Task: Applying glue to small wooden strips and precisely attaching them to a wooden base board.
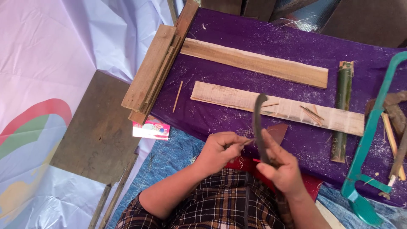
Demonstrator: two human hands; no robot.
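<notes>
A thin bamboo stick (248, 142), clamped in left hand (218, 152), is being shaved w/ curved knife (257, 123) gripped by right hand (282, 167); next stroke probably needs blade pushed toward 12 o'clock.

Two planks (254, 62) (277, 108) lie on the cloth (220, 118) — bamboo stalk (342, 110) right, saw (368, 140) (frame type) rightmost.

place: my makeshift woodworking spot, set up low on the ground
surface: purple cloth (263, 38) dusted with sawdust
materials: wooden planks (254, 62), a green bamboo piece (342, 106), thin splints (178, 96)
tools: teal hacksaw (369, 140)
surroundings: plastic sheeting (51, 55)
</notes>
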